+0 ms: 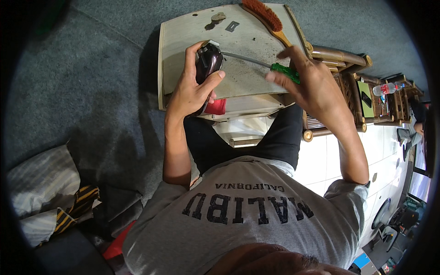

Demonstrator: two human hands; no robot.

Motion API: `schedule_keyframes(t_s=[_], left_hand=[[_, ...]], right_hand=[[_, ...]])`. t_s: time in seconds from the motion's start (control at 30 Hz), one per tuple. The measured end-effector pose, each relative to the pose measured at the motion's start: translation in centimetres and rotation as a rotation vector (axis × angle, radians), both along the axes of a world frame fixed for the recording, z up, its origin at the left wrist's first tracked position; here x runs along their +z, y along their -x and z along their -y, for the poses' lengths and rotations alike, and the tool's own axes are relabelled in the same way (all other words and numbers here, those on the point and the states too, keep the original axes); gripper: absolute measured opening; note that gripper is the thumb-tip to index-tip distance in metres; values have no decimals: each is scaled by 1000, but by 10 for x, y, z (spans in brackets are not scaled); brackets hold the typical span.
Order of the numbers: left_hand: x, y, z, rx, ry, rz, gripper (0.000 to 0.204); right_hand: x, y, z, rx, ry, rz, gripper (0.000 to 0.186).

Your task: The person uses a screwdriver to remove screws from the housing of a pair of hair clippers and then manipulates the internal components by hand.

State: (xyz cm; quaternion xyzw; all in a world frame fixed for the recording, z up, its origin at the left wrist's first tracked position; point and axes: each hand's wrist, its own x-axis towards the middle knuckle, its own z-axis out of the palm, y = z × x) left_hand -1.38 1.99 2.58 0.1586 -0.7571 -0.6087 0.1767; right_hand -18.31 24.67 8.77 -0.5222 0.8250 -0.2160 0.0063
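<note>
My left hand (192, 91) is closed around a dark glossy hair clipper (208, 62) with a metal blade at its top. My right hand (316, 87) grips the green handle of a screwdriver (284, 72), its thumb at the handle and a finger raised. The long metal shaft reaches left to the clipper's side; whether the tip touches it is unclear. Both hands are over a worn pale table (245, 82). On its top lie a wooden brush (266, 18) with orange bristles, a small flat metal piece (232, 26) and small dark bits. A red item (215, 107) shows below the near edge.
Bamboo furniture (334, 55) stands at right, with a bottle (385, 89) and a phone (366, 99) on a green item. Bundled cloth (41, 183) lies lower left. Another person (415, 123) is partly visible at the far right. My legs are under the table's front.
</note>
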Motion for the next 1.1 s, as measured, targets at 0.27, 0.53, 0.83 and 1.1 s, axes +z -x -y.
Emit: schedule_keyframes(t_s=[0.27, 0.53, 0.83, 1.1], left_hand=[[0, 0, 2, -23, -17, -3, 67], [-2, 1, 2, 9, -36, -23, 68], [-2, 1, 5, -11, -13, -29, 66], [1, 2, 4, 13, -29, -4, 65]], right_hand=[[0, 2, -3, 129, 189, -563, 26], [-13, -1, 3, 176, 208, -337, 22], [-21, 2, 6, 166, 263, -250, 25], [-9, 12, 12, 173, 174, -220, 25]])
